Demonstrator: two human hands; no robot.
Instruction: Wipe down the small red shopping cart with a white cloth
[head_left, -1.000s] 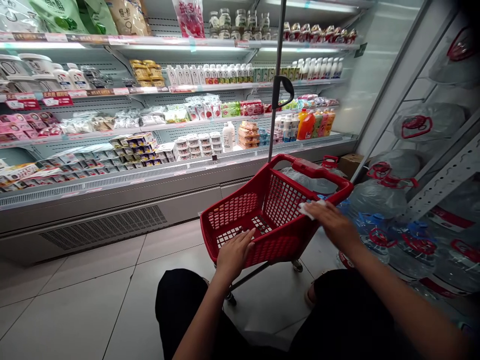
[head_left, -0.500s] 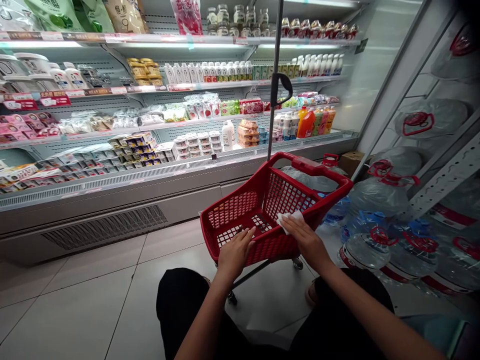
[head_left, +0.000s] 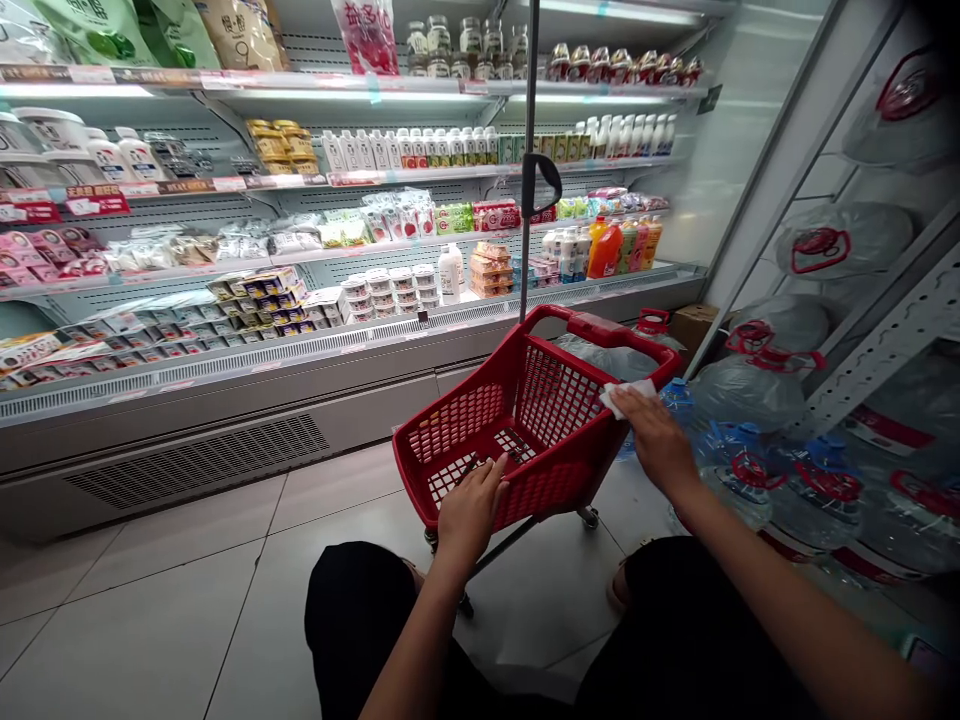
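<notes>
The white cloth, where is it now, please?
The white cloth is right of centre in the head view, under the right hand at the red cart's rim.

Cart point(head_left: 559, 490) before me, my left hand point(head_left: 468, 508) on its near rim, cloth point(head_left: 626, 394) under my right hand point(head_left: 658, 440) farther right, fridge point(head_left: 360, 392) behind the cart, bottles point(head_left: 817, 505) at right.

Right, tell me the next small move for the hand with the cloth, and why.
I'd probably slide the right hand down along the red cart's near rim toward the left hand: its white cloth is at the rim's upper end, near the handle, while the left hand rests at the lower end, leaving uncovered rim between them.
</notes>
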